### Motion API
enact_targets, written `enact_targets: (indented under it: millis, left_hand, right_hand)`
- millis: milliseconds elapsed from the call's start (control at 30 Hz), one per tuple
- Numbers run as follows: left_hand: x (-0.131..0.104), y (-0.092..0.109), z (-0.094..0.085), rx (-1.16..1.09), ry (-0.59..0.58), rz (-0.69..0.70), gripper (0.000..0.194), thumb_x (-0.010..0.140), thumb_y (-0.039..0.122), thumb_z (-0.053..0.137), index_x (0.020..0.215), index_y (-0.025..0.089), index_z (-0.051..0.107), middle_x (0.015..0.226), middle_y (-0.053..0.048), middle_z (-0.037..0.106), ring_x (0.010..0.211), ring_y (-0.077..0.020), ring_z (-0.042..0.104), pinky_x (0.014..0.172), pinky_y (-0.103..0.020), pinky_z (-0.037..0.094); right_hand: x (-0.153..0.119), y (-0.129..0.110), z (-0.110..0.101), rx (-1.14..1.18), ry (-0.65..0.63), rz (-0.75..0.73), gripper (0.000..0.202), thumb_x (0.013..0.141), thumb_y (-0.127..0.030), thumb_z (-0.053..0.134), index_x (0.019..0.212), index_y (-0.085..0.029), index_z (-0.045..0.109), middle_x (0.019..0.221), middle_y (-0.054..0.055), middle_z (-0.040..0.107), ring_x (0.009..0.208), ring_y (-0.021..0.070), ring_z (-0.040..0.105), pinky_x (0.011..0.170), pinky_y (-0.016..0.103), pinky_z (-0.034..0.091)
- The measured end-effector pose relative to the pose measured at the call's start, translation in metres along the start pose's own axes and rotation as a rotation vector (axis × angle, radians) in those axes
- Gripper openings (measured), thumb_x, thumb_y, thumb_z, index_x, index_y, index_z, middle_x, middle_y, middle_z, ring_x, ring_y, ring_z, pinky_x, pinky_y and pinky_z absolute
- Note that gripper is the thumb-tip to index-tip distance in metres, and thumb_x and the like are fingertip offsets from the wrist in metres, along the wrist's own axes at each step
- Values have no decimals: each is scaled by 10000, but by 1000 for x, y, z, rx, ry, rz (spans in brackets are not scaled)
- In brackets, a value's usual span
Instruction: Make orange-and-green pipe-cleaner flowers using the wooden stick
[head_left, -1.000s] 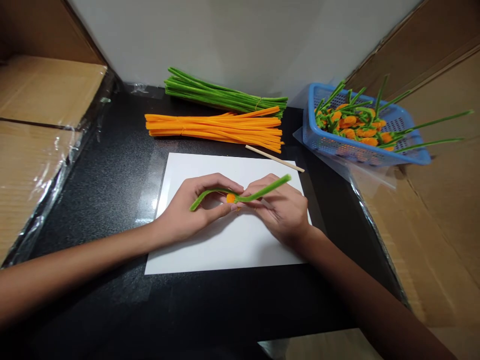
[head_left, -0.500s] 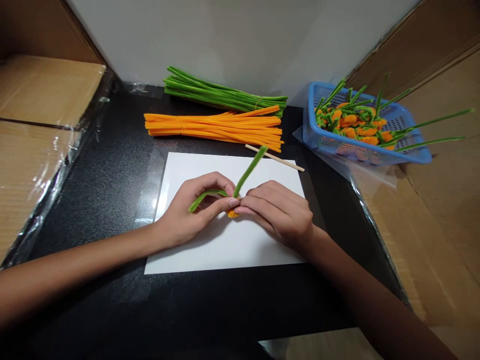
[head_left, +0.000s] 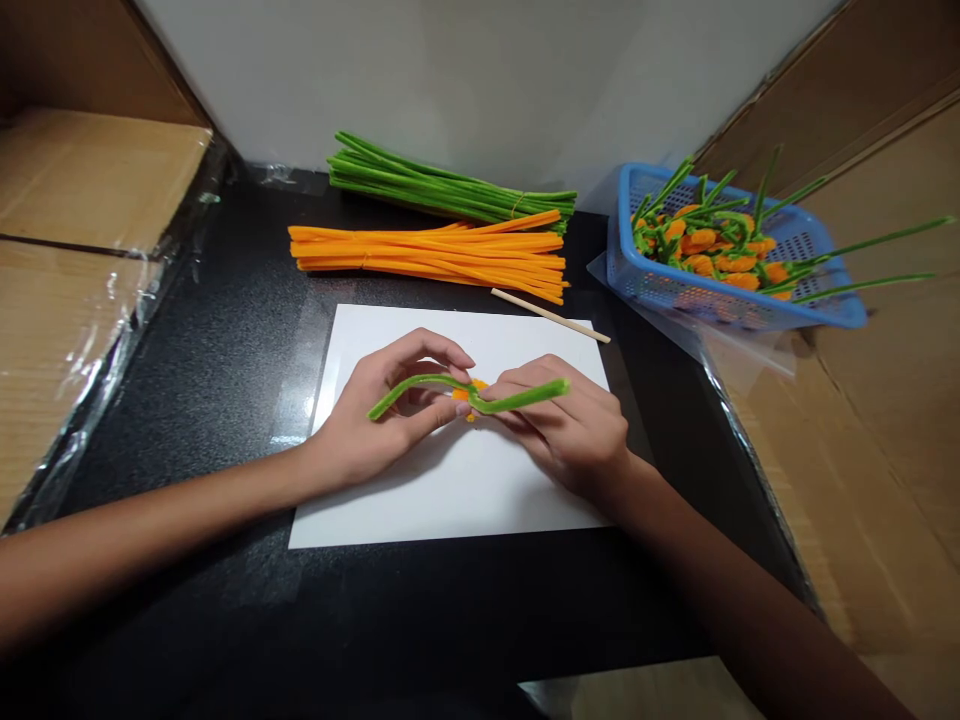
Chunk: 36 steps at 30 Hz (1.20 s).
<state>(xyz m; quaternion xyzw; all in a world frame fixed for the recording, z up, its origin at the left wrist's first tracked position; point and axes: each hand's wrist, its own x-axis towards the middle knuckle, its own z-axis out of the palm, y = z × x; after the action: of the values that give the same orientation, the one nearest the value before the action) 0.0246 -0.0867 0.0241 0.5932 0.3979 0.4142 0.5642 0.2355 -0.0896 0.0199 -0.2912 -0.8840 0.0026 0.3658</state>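
Observation:
Over the white sheet [head_left: 420, 480], both hands meet at a small orange pipe-cleaner piece [head_left: 460, 395]. A green pipe cleaner [head_left: 525, 396] crosses its top, one end bent left over my left hand and the other stretching right over my right hand. My right hand [head_left: 566, 415] is closed in a pinch on the orange piece's right side, its fingertips partly hidden by the green stem. My left hand [head_left: 386, 400] curls round the left side, thumb against the orange piece and index finger raised off it. The rest of its grip is partly hidden.
Behind the sheet lie a bundle of orange pipe cleaners [head_left: 427, 250] and a bundle of green ones [head_left: 442, 185]. A thin wooden stick [head_left: 551, 316] crosses the sheet's top right corner. At right, a blue basket [head_left: 750, 290] holds several orange-and-green pieces. Cardboard [head_left: 82, 330] flanks the black table.
The green pipe cleaner's upright end has swung down to the right, over my right hand. My left index finger has lifted, and more of the orange piece shows.

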Motion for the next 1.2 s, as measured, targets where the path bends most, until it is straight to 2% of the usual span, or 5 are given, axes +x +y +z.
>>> enact_targets:
  millis: [133, 467, 733, 933, 1200]
  left_hand:
    - [-1, -3, 0, 51, 1, 81, 237, 792, 245, 777, 962, 171, 630, 930, -48, 704, 871, -164, 705, 780, -261, 608]
    - [-1, -4, 1, 216, -73, 239, 117, 848, 192, 683, 962, 168, 693, 945, -66, 692, 846, -157, 688, 749, -277, 610]
    - [-5, -4, 2, 314, -67, 251, 92, 792, 126, 666, 873, 168, 666, 887, -40, 667, 808, -146, 649, 677, -260, 583]
    - [-3, -4, 1, 315, -52, 211, 97, 763, 87, 648, 812, 170, 651, 850, -15, 636, 771, -127, 636, 646, -233, 552]
    - [-10, -3, 1, 517, -11, 439, 95, 798, 98, 672, 841, 179, 651, 862, -28, 644, 747, -124, 624, 639, -239, 521]
  right_hand:
    - [0, -2, 1, -21, -19, 19, 83, 939, -202, 615, 960, -220, 694, 847, 46, 722, 757, 176, 631, 714, 324, 525]
    - [3, -3, 1, 22, -15, 45, 139, 976, -225, 554, 923, -201, 681, 825, 55, 705, 745, 172, 600, 712, 309, 503]
    - [5, -4, 1, 146, -68, 118, 165, 988, -187, 516, 907, -190, 660, 800, 54, 691, 739, 168, 614, 693, 302, 494]
    - [8, -4, -2, 179, -117, 93, 147, 968, -166, 518, 941, -199, 658, 845, 66, 696, 771, 185, 622, 712, 323, 500]
    - [15, -26, -5, 172, -79, 330, 116, 881, -107, 566, 835, -195, 625, 757, 35, 643, 712, 157, 582, 670, 292, 470]
